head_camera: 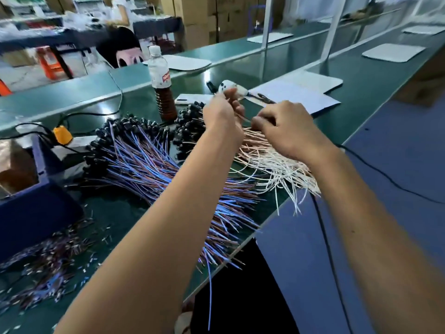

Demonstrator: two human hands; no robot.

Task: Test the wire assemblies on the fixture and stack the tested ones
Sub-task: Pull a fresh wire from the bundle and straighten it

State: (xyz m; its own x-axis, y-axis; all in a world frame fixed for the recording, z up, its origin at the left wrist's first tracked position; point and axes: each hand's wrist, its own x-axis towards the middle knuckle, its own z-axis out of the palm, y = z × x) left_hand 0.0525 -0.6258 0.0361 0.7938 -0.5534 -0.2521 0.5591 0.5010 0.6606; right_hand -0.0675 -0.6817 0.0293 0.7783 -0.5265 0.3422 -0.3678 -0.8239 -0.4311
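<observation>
Both forearms reach over blue-brown wire pile point(154, 169). Left hand point(222, 114) and right hand point(286, 127) pinch thin white-pink wire point(242, 116) above white-pink pile point(272, 162), right of blue-brown pile. Wires light, limp, tangle-prone; best gripped near connector end.

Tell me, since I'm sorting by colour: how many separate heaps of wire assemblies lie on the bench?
2: the blue-and-brown heap left of the arms, and the white-and-pink heap under the right hand. More may be hidden beneath the arms.
</observation>
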